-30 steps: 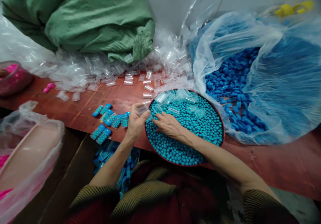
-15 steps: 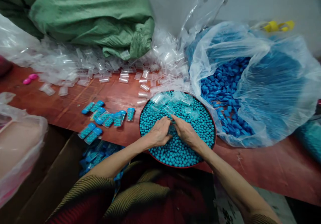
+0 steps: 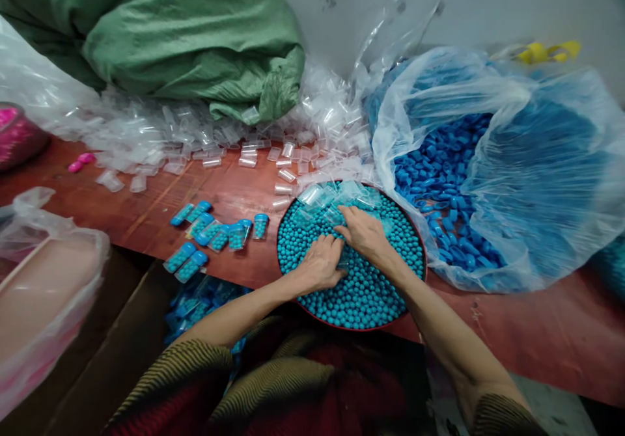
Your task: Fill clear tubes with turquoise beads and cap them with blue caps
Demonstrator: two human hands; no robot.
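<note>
Both hands are over a round red-rimmed tub (image 3: 424, 273) filled with small turquoise balls (image 3: 366, 302). My left hand (image 3: 319, 263) is low over the balls with fingers curled round a small clear plastic container (image 3: 344, 265), mostly hidden by the hand. My right hand (image 3: 366, 233) is just beyond it to the right, thumb and fingertips apart, beside a clear container lying on the balls. More empty clear containers (image 3: 312, 195) rest at the tub's far side. Left of the tub, several filled containers with blue caps (image 3: 260, 226) lie or stand on the red table (image 3: 244, 189).
Loose clear containers (image 3: 336, 107) are heaped along the back beneath a green sack (image 3: 195, 39). A translucent bag (image 3: 537, 182) of blue caps (image 3: 439, 163) lies open at right. At left are a pink-filled bowl (image 3: 19, 143) and a plastic-lined box (image 3: 53, 273). Filled containers (image 3: 202, 306) show below the table edge.
My hands, joined at the fingertips before, have moved apart. The right went up toward the clear containers; the left dropped slightly nearer to me. The whole view has shifted a little.
</note>
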